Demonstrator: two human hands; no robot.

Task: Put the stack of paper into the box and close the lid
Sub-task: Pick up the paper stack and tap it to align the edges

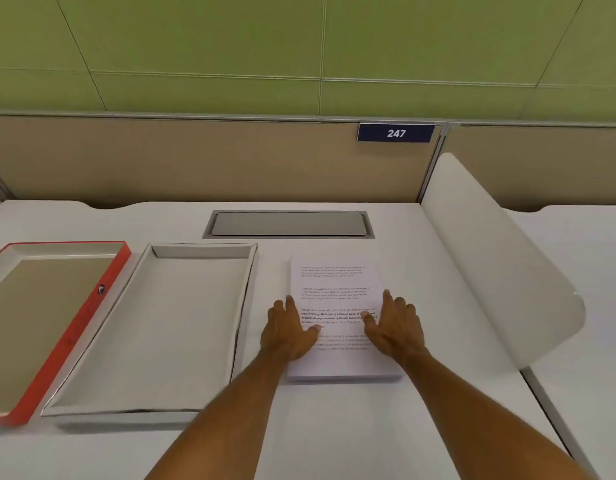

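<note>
A stack of printed white paper (334, 282) lies flat on the white desk, right of centre. My left hand (291, 332) rests on the stack's left edge with fingers spread. My right hand (394, 329) rests on its right edge, fingers apart too. Neither hand has the stack lifted. Left of the paper sits the open white box (154, 408), shallow and empty. Further left lies the red-sided lid (74, 337), turned upside down, its inside facing up.
A grey cable hatch (288, 224) is set into the desk behind the box and paper. A curved white divider (500, 271) rises along the desk's right side. A beige partition with a "247" sign (396, 133) closes the back.
</note>
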